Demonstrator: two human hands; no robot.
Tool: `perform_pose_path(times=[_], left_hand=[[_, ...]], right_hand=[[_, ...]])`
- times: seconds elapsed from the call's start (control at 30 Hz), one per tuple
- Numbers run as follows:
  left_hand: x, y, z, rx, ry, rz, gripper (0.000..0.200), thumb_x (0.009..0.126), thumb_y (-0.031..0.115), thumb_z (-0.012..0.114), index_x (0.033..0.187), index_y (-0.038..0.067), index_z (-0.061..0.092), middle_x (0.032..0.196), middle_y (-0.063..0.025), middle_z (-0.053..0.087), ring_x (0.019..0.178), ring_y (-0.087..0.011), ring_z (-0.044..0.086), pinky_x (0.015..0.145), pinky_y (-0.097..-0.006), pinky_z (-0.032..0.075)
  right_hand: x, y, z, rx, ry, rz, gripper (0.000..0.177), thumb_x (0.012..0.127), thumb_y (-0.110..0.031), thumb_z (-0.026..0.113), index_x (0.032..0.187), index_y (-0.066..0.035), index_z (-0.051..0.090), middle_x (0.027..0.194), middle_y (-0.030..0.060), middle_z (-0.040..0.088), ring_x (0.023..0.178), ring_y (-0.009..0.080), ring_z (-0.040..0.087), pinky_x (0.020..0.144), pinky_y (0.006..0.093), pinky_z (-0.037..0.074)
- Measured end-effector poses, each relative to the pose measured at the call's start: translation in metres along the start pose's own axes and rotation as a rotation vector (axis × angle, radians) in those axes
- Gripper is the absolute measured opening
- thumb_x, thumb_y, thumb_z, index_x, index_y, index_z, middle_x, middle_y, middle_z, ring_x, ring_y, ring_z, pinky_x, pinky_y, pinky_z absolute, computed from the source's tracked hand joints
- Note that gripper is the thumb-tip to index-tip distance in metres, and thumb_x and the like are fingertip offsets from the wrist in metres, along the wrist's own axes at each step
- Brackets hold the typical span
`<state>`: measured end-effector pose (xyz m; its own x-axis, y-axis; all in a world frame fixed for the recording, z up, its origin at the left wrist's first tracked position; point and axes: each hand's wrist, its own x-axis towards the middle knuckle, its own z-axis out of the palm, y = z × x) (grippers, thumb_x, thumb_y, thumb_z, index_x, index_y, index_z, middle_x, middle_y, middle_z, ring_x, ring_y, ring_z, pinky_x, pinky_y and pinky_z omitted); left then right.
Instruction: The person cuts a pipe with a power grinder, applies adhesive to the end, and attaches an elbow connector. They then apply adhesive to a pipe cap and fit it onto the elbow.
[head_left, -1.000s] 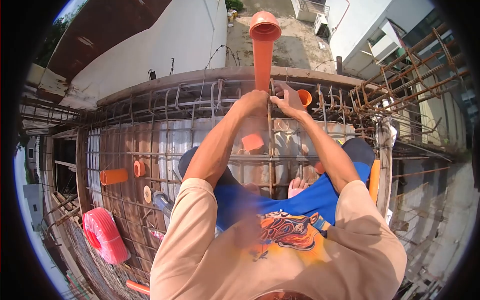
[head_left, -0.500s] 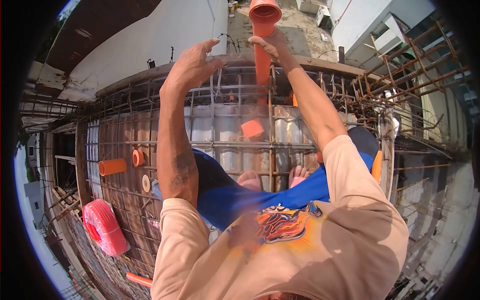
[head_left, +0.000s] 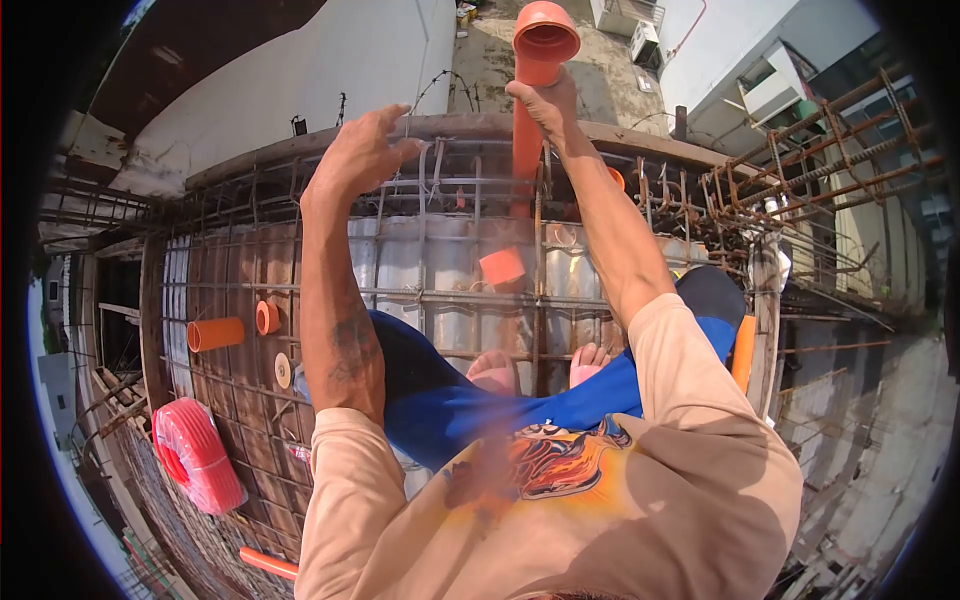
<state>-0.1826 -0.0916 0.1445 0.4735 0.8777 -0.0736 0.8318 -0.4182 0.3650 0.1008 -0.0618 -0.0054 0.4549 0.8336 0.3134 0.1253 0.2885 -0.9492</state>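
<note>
An orange pipe stands upright beyond the rebar grid, its wide socket end at the top of the view. My right hand is wrapped round it just below the socket, thumb on the near side. To the left, my left hand hangs in the air with its fingers apart, holding nothing and not touching the pipe. A short orange piece lies beyond my feet. On the left lie an orange pipe section and an orange ring-like fitting.
Rebar mesh lies over corrugated sheets around my sandalled feet. A wrapped pink coil and another orange pipe are at the lower left. Rusty rebar juts out at the upper right. A wooden edge board runs across beyond the mesh.
My left hand has shifted slightly left and down. My right hand still grips the pipe, whose socket now appears a little further right and shows more of its opening. The view has moved slightly.
</note>
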Motion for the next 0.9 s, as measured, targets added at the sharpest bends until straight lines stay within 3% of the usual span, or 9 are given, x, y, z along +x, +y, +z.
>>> perform_pose_path(times=[0.27, 0.37, 0.47, 0.53, 0.6, 0.67, 0.7, 0.77, 0.9], left_hand=[[-0.001, 0.004, -0.006, -0.048, 0.013, -0.001, 0.064, 0.09, 0.033, 0.073, 0.146, 0.009, 0.053, 0.134, -0.023, 0.063, 0.119, -0.0331, 0.066, 0.098, -0.0431, 0.054], [-0.005, 0.014, -0.011, -0.11, 0.048, -0.015, 0.063, 0.089, 0.03, 0.073, 0.142, 0.002, 0.055, 0.128, -0.0262, 0.065, 0.118, -0.0379, 0.065, 0.102, -0.0432, 0.05], [0.005, 0.005, -0.008, -0.1, 0.059, 0.017, 0.064, 0.088, 0.031, 0.074, 0.142, 0.003, 0.055, 0.128, -0.0252, 0.066, 0.118, -0.0372, 0.065, 0.101, -0.0431, 0.051], [0.018, -0.007, -0.001, -0.116, 0.035, 0.024, 0.065, 0.087, 0.031, 0.075, 0.142, 0.003, 0.055, 0.128, -0.0261, 0.066, 0.117, -0.0359, 0.066, 0.099, -0.0426, 0.052], [0.028, -0.016, 0.012, -0.082, -0.02, 0.002, 0.063, 0.089, 0.029, 0.074, 0.144, 0.004, 0.054, 0.13, -0.0268, 0.064, 0.116, -0.033, 0.068, 0.096, -0.0408, 0.055], [0.05, -0.04, 0.04, -0.136, -0.102, 0.019, 0.063, 0.089, 0.026, 0.074, 0.144, 0.003, 0.053, 0.127, -0.0252, 0.066, 0.114, -0.0316, 0.068, 0.092, -0.0416, 0.056], [0.058, -0.05, 0.053, -0.16, -0.147, 0.026, 0.063, 0.089, 0.025, 0.074, 0.144, 0.002, 0.053, 0.125, -0.0244, 0.067, 0.112, -0.0309, 0.069, 0.09, -0.042, 0.057], [0.061, -0.055, 0.072, -0.355, -0.27, -0.176, 0.066, 0.087, 0.025, 0.076, 0.145, 0.003, 0.053, 0.119, -0.021, 0.069, 0.106, -0.0287, 0.069, 0.085, -0.0423, 0.057], [0.055, -0.082, 0.112, -0.609, -0.325, -0.428, 0.061, 0.09, 0.022, 0.073, 0.145, 0.005, 0.052, 0.114, -0.0126, 0.07, 0.09, -0.0238, 0.07, 0.077, -0.0414, 0.058]], right_hand=[[0.005, 0.01, 0.005, 0.042, 0.032, -0.018, 0.05, 0.064, -0.018, 0.085, 0.108, -0.006, 0.064, 0.101, 0.0055, 0.071, 0.094, 0.0189, 0.067, 0.088, 0.0343, 0.053], [0.004, 0.007, 0.004, 0.003, 0.019, -0.032, 0.053, 0.063, -0.02, 0.085, 0.109, -0.006, 0.063, 0.105, 0.0079, 0.07, 0.095, 0.0215, 0.067, 0.089, 0.0354, 0.052], [-0.013, 0.001, -0.004, -0.184, -0.012, 0.029, 0.063, 0.062, -0.025, 0.088, 0.115, -0.005, 0.06, 0.111, 0.0119, 0.068, 0.1, 0.0267, 0.067, 0.092, 0.0374, 0.052], [-0.037, 0.045, -0.029, -0.404, -0.023, 0.01, 0.079, 0.06, -0.029, 0.091, 0.126, -0.003, 0.057, 0.122, 0.0171, 0.065, 0.109, 0.0317, 0.065, 0.098, 0.0399, 0.051], [-0.065, 0.035, -0.082, -0.656, -0.336, 0.112, 0.085, 0.067, -0.028, 0.093, 0.137, -0.002, 0.053, 0.122, 0.021, 0.065, 0.119, 0.0301, 0.061, 0.099, 0.0421, 0.05], [-0.06, 0.02, -0.142, -0.862, -0.815, 0.478, 0.087, 0.068, -0.031, 0.092, 0.14, -0.003, 0.053, 0.127, 0.0228, 0.064, 0.122, 0.0339, 0.061, 0.102, 0.0427, 0.049], [-0.06, 0.013, -0.169, -1.022, -0.901, 0.489, 0.084, 0.069, -0.03, 0.091, 0.139, -0.003, 0.055, 0.125, 0.0224, 0.066, 0.12, 0.0338, 0.062, 0.101, 0.0422, 0.049], [-0.056, -0.003, -0.219, -1.224, -0.861, 0.546, 0.078, 0.071, -0.028, 0.088, 0.137, -0.002, 0.057, 0.12, 0.0221, 0.068, 0.116, 0.0338, 0.065, 0.1, 0.0416, 0.051], [-0.046, -0.011, -0.266, -1.175, -0.424, 0.5, 0.065, 0.079, -0.026, 0.083, 0.136, -0.005, 0.058, 0.133, 0.0207, 0.064, 0.125, 0.0362, 0.059, 0.106, 0.0429, 0.048]])
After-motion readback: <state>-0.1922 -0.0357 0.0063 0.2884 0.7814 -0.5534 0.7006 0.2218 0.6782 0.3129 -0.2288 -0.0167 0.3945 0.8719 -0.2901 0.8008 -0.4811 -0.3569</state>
